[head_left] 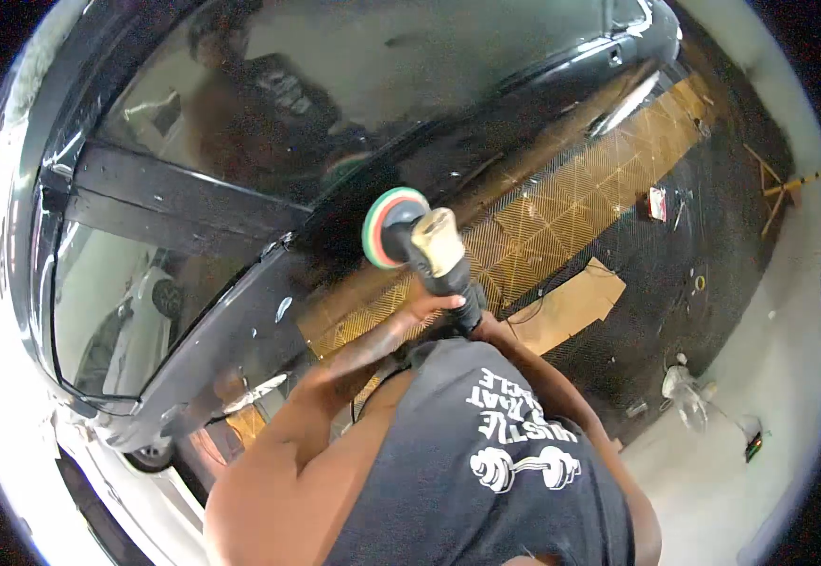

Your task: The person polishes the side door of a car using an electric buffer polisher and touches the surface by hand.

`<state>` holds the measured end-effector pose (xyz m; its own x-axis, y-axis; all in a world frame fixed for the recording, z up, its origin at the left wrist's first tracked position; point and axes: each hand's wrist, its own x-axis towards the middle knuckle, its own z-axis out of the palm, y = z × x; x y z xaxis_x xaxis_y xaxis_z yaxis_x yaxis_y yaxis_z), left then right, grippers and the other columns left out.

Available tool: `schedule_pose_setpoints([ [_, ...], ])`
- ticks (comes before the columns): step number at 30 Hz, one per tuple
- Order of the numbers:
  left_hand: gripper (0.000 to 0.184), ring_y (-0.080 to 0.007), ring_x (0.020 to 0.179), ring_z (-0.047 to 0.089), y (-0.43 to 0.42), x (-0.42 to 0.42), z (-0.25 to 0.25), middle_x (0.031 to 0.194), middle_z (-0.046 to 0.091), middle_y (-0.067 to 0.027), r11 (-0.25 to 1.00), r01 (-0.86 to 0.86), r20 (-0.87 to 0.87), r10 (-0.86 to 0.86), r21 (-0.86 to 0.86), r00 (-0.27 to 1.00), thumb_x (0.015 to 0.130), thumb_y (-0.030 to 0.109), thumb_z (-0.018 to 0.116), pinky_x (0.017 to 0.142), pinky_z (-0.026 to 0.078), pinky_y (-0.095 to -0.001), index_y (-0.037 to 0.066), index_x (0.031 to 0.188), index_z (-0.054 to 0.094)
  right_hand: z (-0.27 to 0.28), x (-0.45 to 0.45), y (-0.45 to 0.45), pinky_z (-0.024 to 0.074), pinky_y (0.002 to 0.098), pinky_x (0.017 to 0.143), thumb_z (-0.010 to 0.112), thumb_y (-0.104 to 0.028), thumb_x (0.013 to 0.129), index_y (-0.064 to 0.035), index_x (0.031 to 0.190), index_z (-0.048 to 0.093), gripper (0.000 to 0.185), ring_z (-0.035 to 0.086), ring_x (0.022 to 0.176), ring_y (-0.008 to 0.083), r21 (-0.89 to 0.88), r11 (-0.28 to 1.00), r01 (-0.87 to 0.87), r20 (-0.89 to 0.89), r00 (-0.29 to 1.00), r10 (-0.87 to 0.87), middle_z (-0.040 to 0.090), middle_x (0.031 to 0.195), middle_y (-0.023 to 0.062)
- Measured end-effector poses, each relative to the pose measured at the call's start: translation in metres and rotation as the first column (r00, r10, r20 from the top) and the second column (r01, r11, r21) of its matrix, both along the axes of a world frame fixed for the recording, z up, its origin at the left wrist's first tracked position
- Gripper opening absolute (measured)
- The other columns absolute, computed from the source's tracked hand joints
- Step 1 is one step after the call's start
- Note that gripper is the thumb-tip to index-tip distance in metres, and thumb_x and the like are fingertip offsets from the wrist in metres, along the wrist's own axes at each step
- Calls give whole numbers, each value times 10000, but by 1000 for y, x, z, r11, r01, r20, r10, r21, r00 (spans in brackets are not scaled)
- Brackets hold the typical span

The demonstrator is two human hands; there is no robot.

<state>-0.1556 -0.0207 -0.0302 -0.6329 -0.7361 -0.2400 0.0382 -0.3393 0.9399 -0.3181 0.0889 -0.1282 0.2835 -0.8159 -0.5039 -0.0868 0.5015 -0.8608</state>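
A polisher (pixel 448 274) with a black body and a pale tan cover near its head is held in front of my chest. Its round pad (pixel 373 231), edged in green, white and red, faces the side of a black car (pixel 193 212). Whether the pad touches the car I cannot tell. My left hand (pixel 429 304) is closed round the polisher's body. Farther back on the handle, my right hand (pixel 489 327) grips it, its fingers partly hidden. The glossy door and windows carry reflections and a few pale spots.
Patterned tan floor tiles (pixel 561 222) run beside the car, with dark flooring beyond. A flat cardboard piece (pixel 571 307) lies to the right. Farther off are a red-and-white box (pixel 656 204), a wooden stand (pixel 780 187) and a clear plastic bag (pixel 684 391).
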Motion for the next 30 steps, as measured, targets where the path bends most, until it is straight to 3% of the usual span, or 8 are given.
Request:
schedule_pose_setpoints([
  [1,763,-221,1168,554,5,10,0,1245,587,-78,1000,-9,-24,9,6,1000,658,95,848,1051,411,-406,33,1326,486,20,15,2,423,378,1020,476,-332,973,-35,1312,544,456,557,1170,265,131,983,128,136,980,-146,600,1274,127],
  [6,731,-204,1098,583,-8,2,7,1177,611,-72,995,16,41,-20,98,999,623,112,871,1007,439,-375,32,1268,537,8,35,13,508,353,828,852,-279,676,-97,1121,645,524,655,932,214,-199,974,111,-251,955,-160,693,996,109],
  [9,583,-196,1014,595,-32,-40,30,1068,652,-62,979,163,101,-176,126,979,658,195,819,948,456,-363,33,1177,608,-42,30,5,525,348,748,805,-33,659,-38,1011,625,396,649,806,178,-75,934,350,347,887,-305,672,881,66],
  [13,540,-147,673,624,-51,-70,45,919,673,-49,972,191,374,-229,135,899,629,251,805,602,515,-321,44,1099,638,17,20,-11,529,365,704,816,-2,594,-44,950,627,405,635,789,190,95,964,247,394,880,-265,663,862,53],
  [20,543,-195,957,621,-36,9,20,1029,659,-62,971,228,165,-236,65,958,653,135,806,902,493,-366,24,1149,613,-15,84,11,512,351,761,814,-31,617,-47,994,637,417,629,802,176,60,932,358,478,809,-341,667,872,47],
  [25,803,-220,1159,551,-24,88,19,1239,595,-83,971,240,199,-238,11,951,603,137,875,1057,395,-382,32,1309,508,-31,154,16,502,340,843,852,-173,631,-71,1104,630,533,625,894,186,-82,947,310,145,944,-296,665,989,37],
  [26,845,-226,1179,542,-23,102,16,1261,584,-83,971,237,215,-225,-31,950,593,146,890,1067,388,-381,28,1328,490,-24,169,20,503,346,857,843,-202,653,-77,1105,632,515,633,939,196,-112,956,271,-105,954,-282,668,1006,53],
  [30,908,-238,1227,509,-15,148,7,1302,550,-88,933,303,223,-259,-192,940,599,173,895,1085,372,-400,36,1375,443,-92,224,21,525,371,845,835,-284,598,-91,1101,647,570,664,958,235,-223,938,266,-83,953,-291,692,1025,102],
])
